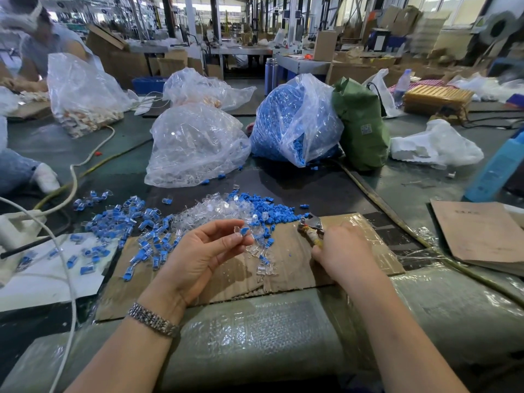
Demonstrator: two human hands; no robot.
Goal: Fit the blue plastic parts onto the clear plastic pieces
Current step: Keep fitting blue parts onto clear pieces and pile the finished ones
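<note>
1. the left hand (198, 251) pinches a clear plastic piece (237, 231) with a blue plastic part (244, 230) sitting in its top, thumb and fingertips closed on it, held above the cardboard sheet (289, 259).
2. the right hand (344, 251) is curled round the handle of a metal plier-like tool (312, 224), whose head rests on the cardboard.
3. to do this step well, i judge the blue part should be squared in the clear piece before it is pressed, with the fingertips kept off the seam.
4. loose clear pieces (215, 211) and loose blue parts (272, 212) lie just beyond the hands; assembled ones (124, 222) spread to the left.
5. bare cardboard between the hands gives working room; the padded table edge (255, 330) is near the wrists, and the bags (195, 146) stand well back.
</note>
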